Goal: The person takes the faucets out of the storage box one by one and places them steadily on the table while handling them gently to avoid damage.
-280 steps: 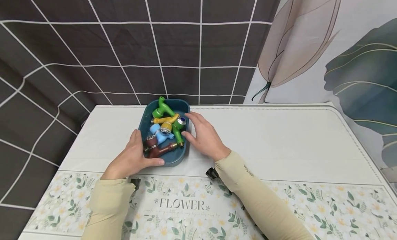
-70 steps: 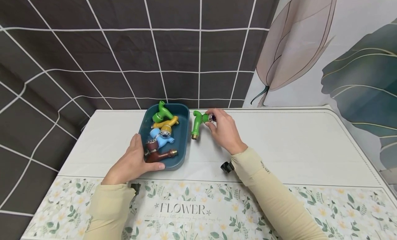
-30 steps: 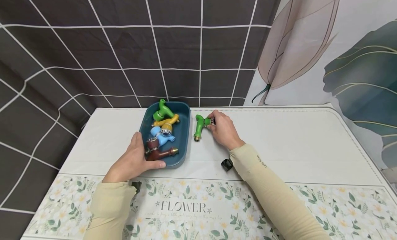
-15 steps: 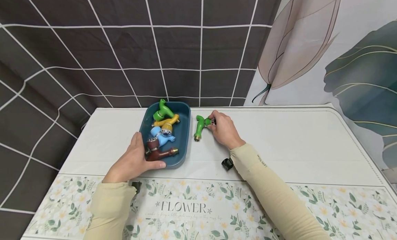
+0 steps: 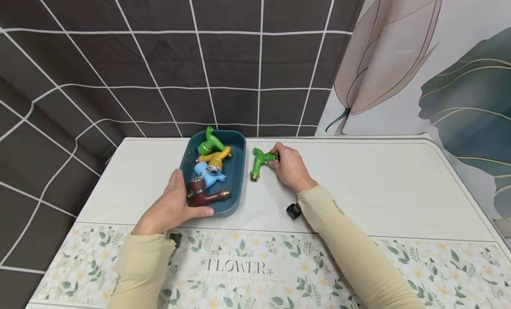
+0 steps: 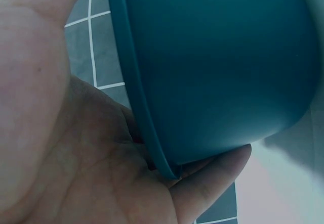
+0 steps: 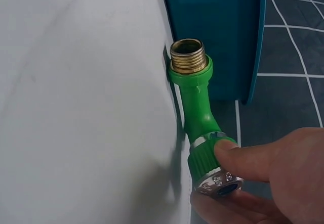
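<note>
A green faucet [image 5: 258, 163] with a brass threaded end is right of the blue bin [image 5: 236, 198], close over the white tabletop. My right hand [image 5: 290, 168] pinches its chrome-ringed knob between thumb and fingers, as the right wrist view shows at the green knob [image 7: 206, 158]. My left hand [image 5: 169, 207] rests against the bin's near left corner, straight fingers along the left wall and thumb along the front rim. In the bin lie another green faucet [image 5: 211, 141], a yellow faucet [image 5: 215, 160], a light blue faucet [image 5: 209, 176] and a dark red faucet [image 5: 203, 197].
The bin stands at the back left of the table [image 5: 359, 189], near a dark wall cloth with a white grid [image 5: 231, 60]. A floral strip printed FLOWER [image 5: 235, 265] runs across the front. A leaf-patterned cloth [image 5: 383, 78] hangs at the back right.
Since the oldest frame, my right hand has taken the green faucet out of the bin and moved it right. In the last second both hands barely shift; the left hand stays at the bin.
</note>
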A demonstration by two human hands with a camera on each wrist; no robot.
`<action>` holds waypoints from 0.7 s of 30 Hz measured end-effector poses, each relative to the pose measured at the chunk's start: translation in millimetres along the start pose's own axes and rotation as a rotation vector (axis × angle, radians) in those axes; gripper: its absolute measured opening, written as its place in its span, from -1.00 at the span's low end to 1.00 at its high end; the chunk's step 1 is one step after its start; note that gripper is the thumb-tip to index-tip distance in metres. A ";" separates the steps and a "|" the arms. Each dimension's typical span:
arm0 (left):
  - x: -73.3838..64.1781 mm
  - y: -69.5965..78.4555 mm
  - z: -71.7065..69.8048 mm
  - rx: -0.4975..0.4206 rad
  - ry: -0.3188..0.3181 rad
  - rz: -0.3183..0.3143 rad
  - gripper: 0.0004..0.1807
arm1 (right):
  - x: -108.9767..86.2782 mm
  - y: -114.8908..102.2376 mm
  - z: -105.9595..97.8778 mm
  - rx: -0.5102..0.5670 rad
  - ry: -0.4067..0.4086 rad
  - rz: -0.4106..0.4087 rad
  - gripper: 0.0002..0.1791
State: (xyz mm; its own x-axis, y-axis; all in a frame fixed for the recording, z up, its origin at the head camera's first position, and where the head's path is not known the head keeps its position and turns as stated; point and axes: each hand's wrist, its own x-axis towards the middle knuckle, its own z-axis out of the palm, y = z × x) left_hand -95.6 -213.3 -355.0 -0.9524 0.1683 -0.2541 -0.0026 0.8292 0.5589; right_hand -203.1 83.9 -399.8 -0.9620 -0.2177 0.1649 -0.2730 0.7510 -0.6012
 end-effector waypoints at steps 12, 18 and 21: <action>0.6 -0.8 0.3 -0.002 0.003 -0.004 0.55 | -0.4 2.0 -0.9 -0.020 -0.021 0.022 -0.75; 0.4 -0.7 0.8 0.000 -0.004 -0.015 0.56 | -0.2 2.5 -1.4 -0.031 -0.037 0.041 -0.75; 0.4 0.1 0.4 -0.001 -0.004 -0.016 0.56 | -0.1 2.9 -1.5 -0.030 -0.041 0.046 -0.74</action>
State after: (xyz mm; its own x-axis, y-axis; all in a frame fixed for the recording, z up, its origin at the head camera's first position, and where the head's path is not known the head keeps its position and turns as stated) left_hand -95.9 -212.9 -355.4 -0.9509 0.1578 -0.2663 -0.0176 0.8314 0.5553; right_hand -203.8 87.1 -400.4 -0.9725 -0.2078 0.1050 -0.2295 0.7791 -0.5834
